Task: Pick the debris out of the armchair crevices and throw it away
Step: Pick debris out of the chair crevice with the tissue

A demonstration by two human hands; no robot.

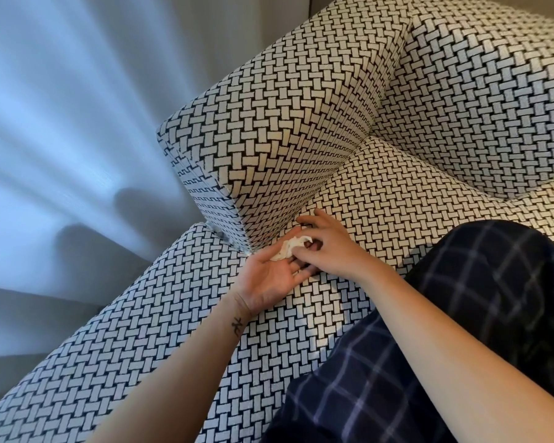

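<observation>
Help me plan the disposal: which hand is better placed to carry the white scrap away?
Left. The left hand lies palm up by the armrest crevice with the white scrap on its fingers; the right hand only reaches over it.

debris (287,251) on left grip (269,276), beside armrest (269,139)

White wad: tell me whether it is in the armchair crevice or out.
Out. The white wad lies crumpled on the fingers of the upturned left hand, beside the crevice; the right hand touches it.
</observation>
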